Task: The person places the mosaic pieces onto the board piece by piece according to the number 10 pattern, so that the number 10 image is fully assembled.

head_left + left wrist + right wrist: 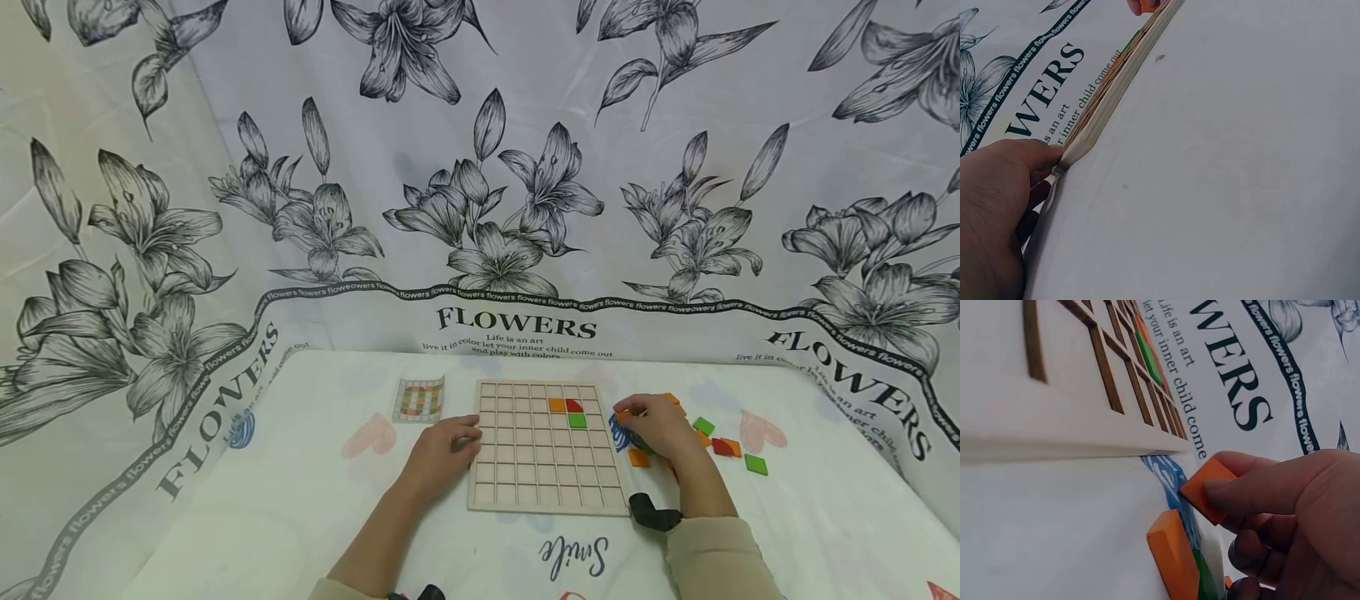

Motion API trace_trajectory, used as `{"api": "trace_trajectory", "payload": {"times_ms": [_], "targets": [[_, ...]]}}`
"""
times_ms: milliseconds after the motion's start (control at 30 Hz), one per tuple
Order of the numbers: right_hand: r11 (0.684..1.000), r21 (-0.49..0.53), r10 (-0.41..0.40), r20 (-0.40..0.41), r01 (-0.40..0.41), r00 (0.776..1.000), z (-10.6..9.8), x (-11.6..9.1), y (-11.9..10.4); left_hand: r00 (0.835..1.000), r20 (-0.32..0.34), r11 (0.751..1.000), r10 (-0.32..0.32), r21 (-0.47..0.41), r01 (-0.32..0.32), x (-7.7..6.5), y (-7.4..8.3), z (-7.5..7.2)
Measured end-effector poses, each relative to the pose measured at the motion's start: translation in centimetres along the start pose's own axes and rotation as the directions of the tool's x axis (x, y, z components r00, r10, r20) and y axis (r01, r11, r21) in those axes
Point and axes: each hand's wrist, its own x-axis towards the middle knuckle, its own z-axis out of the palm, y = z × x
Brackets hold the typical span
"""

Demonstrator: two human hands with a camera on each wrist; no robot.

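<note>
1. Right hand (662, 427): thumb and index finger closed in a pinch on one orange tile (1200, 487); the other fingers are bent behind it. The gap between the fingertips equals the thickness of the tile.
2. Orange tile: located in the fingertips, just right of the grid board (525, 473) and apart from its edge.
3. Below the grip: a blue print on the tablecloth (240, 525).
4. Near side of the grip: a loose orange piece (639, 457) on the cloth, just beside the hand.
5. Right of the grip, past the hand: a scatter of loose pieces, including a green piece (703, 426), a red-and-orange piece (723, 447) and, farthest right, a second green piece (756, 464). Pieces under the hand are partly hidden.
6. Left of the grip: the board, lying flat. Three filled cells stand toward its far right corner: an orange inset (557, 405), a red inset (573, 406) to its right, and a green inset (577, 421) directly on the near side of the red.
7. Left hand (444, 454): across the board from the grip, at the left edge. Fingers relaxed and slightly bent; thumb touches the board.
8. Beyond the left hand: a pattern card (418, 400), left of the board.
9. Behind all: a flower-printed curtain (420, 133).
</note>
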Motion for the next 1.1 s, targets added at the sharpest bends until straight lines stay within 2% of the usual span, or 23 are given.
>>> {"api": "trace_trajectory", "payload": {"times_ms": [167, 300, 467, 700, 1100], "targets": [[1.000, -0.013, -0.013, -0.029, 0.012, 0.999, 0.0, 0.0, -0.1, 1.000, 0.001, 1.000, -0.002, 0.004, 0.001, 0.0, 0.0, 0.0], [0.998, 0.050, -0.020, -0.058, 0.023, 0.998, -0.1, 0.0, -0.5, 1.000, 0.004, 1.000, -0.005, 0.004, 0.005, 0.0, 0.0, 0.0], [0.993, 0.115, -0.022, -0.014, 0.023, 1.000, 0.5, 0.1, -1.8, 1.000, 0.007, 1.000, -0.013, 0.009, 0.013, 0.1, 0.0, -0.1], [0.994, 0.084, -0.078, 0.065, 0.073, 0.995, 2.1, -0.1, -3.2, 0.999, 0.017, 0.999, -0.034, -0.007, 0.034, 0.0, 0.1, -0.1], [0.993, 0.087, -0.081, 0.078, 0.075, 0.994, 2.9, -0.5, -3.7, 0.999, 0.016, 0.999, -0.031, -0.016, 0.031, 0.0, 0.0, -0.1]]}}
